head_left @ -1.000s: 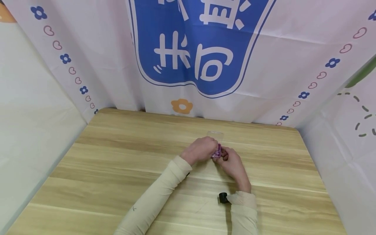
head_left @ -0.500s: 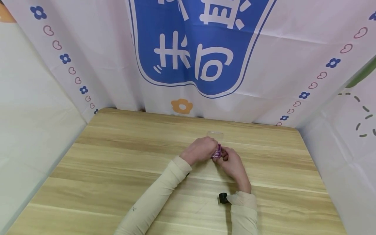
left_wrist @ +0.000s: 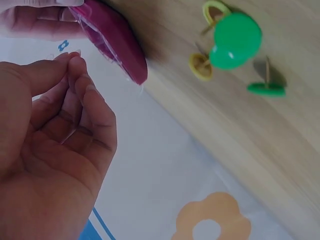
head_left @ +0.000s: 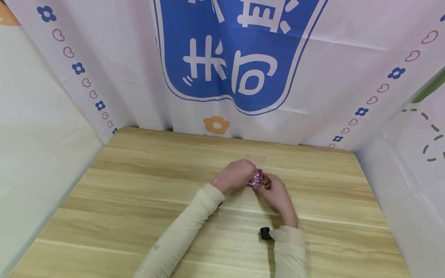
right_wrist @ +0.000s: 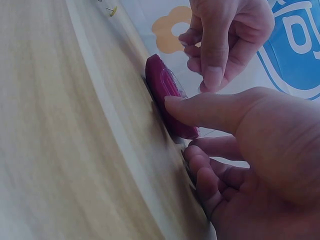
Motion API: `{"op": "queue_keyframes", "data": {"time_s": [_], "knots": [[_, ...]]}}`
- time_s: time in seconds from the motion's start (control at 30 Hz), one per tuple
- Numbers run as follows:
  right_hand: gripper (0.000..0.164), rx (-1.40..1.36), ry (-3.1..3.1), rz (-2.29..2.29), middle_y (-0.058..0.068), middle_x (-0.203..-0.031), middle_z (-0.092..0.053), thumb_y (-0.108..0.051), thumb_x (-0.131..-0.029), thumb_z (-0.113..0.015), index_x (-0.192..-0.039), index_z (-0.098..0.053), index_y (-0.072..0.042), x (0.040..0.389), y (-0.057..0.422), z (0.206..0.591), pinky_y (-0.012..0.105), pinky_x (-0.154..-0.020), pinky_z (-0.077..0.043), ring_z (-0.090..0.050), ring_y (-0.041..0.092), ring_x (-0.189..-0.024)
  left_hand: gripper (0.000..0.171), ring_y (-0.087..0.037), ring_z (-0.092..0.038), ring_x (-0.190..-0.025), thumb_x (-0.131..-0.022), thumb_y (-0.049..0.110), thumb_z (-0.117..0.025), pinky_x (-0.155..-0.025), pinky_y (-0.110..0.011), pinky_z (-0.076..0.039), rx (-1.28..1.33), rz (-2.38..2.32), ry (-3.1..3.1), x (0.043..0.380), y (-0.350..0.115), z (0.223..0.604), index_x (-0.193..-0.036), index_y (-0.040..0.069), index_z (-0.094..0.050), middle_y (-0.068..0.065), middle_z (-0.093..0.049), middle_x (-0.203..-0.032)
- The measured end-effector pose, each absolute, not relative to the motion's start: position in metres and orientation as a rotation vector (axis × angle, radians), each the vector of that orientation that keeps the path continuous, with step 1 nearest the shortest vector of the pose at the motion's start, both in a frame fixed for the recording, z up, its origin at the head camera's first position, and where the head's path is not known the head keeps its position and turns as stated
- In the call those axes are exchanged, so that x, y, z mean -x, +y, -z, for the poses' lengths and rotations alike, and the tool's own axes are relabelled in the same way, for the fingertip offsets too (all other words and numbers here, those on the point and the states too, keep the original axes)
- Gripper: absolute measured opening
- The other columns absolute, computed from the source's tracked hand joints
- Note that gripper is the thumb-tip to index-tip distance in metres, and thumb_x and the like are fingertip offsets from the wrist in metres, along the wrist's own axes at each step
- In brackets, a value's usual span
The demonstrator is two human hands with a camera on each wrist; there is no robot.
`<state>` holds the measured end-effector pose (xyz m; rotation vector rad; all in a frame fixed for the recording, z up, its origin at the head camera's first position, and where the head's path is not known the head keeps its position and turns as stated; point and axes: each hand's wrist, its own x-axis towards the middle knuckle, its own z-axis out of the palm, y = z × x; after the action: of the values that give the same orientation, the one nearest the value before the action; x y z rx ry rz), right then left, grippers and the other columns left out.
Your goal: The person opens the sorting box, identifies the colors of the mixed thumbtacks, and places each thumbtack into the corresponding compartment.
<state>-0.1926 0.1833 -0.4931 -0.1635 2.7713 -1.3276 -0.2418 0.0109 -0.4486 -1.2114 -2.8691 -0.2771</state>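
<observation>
Under my right hand lies a small purple case with clear plastic along one face. My right thumb presses on its side, and the other fingers curl close to its lower end, holding it on the table. Close to the case is my left hand, thumb tip against the index fingertip; whether something tiny sits between them is hidden. In the left wrist view, several thumbtacks lie on the wood, among them a yellow tack, a green tack and blurred larger-looking green heads.
A clear plastic lid-like piece lies just behind the case. The wooden table meets a printed cloth backdrop at its far edge. A black wrist camera sticks out from the right cuff.
My left hand has drawn slightly left and back from the case, so more of its purple inside shows. My right hand has stayed in place, still holding it.
</observation>
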Motion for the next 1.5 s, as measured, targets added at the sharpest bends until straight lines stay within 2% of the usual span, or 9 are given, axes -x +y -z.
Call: {"op": "queue_keyframes", "data": {"time_s": [0.2, 0.53, 0.7, 0.8, 0.9, 1.03, 1.17, 1.5], "knots": [[0.057, 0.156, 2.775, 1.324, 0.011, -0.090, -0.055, -0.017, -0.078, -0.077, -0.128, -0.053, -0.003, 0.195, 0.184, 0.491, 0.037, -0.067, -0.046, -0.049, 0.023, -0.079, 0.010, -0.009, -0.053, -0.066, -0.092, 0.014, -0.060, -0.061, -0.023, -0.051, 1.163, 0.309, -2.942, 0.243, 0.001, 0.443, -0.088, 0.010, -0.068, 0.001, -0.062, -0.080], [0.061, 0.143, 2.768, 1.318, 0.012, -0.092, -0.055, -0.018, -0.078, -0.076, -0.130, -0.050, 0.000, 0.195, 0.183, 0.488, 0.036, -0.068, -0.048, -0.050, 0.023, -0.080, 0.020, -0.011, -0.050, -0.055, -0.093, 0.010, -0.055, -0.052, -0.023, -0.048, 1.020, 0.446, -3.103, 0.243, -0.028, 0.440, -0.078, 0.010, -0.067, 0.004, -0.056, -0.065], [0.061, 0.138, 2.775, 1.309, 0.012, -0.092, -0.055, -0.018, -0.078, -0.076, -0.130, -0.050, 0.000, 0.197, 0.184, 0.490, 0.036, -0.068, -0.048, -0.050, 0.023, -0.080, 0.030, -0.009, -0.041, -0.048, -0.088, 0.003, -0.053, -0.044, -0.023, -0.040, 0.994, 0.447, -3.147, 0.242, -0.044, 0.438, -0.060, 0.014, -0.054, 0.003, -0.047, -0.056], [0.062, 0.141, 2.779, 1.306, 0.012, -0.092, -0.055, -0.019, -0.078, -0.076, -0.130, -0.050, 0.000, 0.197, 0.185, 0.492, 0.036, -0.068, -0.048, -0.050, 0.023, -0.080, 0.034, -0.008, -0.038, -0.044, -0.088, 0.003, -0.054, -0.044, -0.022, -0.037, 0.981, 0.485, -3.168, 0.240, -0.051, 0.438, -0.057, 0.016, -0.049, 0.004, -0.044, -0.053], [0.062, 0.145, 2.782, 1.302, 0.012, -0.092, -0.055, -0.019, -0.078, -0.076, -0.130, -0.050, 0.000, 0.197, 0.186, 0.493, 0.036, -0.068, -0.048, -0.050, 0.023, -0.079, 0.030, -0.007, -0.039, -0.044, -0.089, 0.006, -0.056, -0.045, -0.022, -0.038, 0.988, 0.555, -3.198, 0.238, -0.055, 0.438, -0.060, 0.012, -0.057, 0.005, -0.048, -0.052], [0.061, 0.154, 2.783, 1.303, 0.012, -0.091, -0.055, -0.020, -0.078, -0.076, -0.130, -0.050, 0.000, 0.196, 0.186, 0.493, 0.036, -0.068, -0.048, -0.050, 0.022, -0.079, 0.017, -0.007, -0.049, -0.050, -0.088, 0.009, -0.063, -0.049, -0.023, -0.046, 1.012, 0.628, -3.237, 0.236, -0.057, 0.441, -0.072, 0.011, -0.068, 0.005, -0.058, -0.060], [0.061, 0.161, 2.787, 1.309, 0.012, -0.091, -0.054, -0.019, -0.078, -0.076, -0.130, -0.050, 0.000, 0.195, 0.185, 0.493, 0.037, -0.068, -0.048, -0.050, 0.022, -0.079, 0.005, -0.008, -0.056, -0.060, -0.083, 0.016, -0.071, -0.058, -0.024, -0.051, 1.035, 0.620, -3.247, 0.236, -0.057, 0.446, -0.079, 0.014, -0.069, 0.006, -0.063, -0.069], [0.062, 0.143, 2.783, 1.300, 0.011, -0.092, -0.055, -0.019, -0.078, -0.076, -0.130, -0.050, 0.001, 0.194, 0.182, 0.495, 0.037, -0.070, -0.048, -0.050, 0.022, -0.080, 0.006, -0.008, -0.057, -0.061, -0.082, 0.015, -0.072, -0.062, -0.025, -0.052, 1.016, 0.625, -3.233, 0.235, -0.060, 0.455, -0.078, 0.015, -0.069, 0.007, -0.063, -0.069]]}}
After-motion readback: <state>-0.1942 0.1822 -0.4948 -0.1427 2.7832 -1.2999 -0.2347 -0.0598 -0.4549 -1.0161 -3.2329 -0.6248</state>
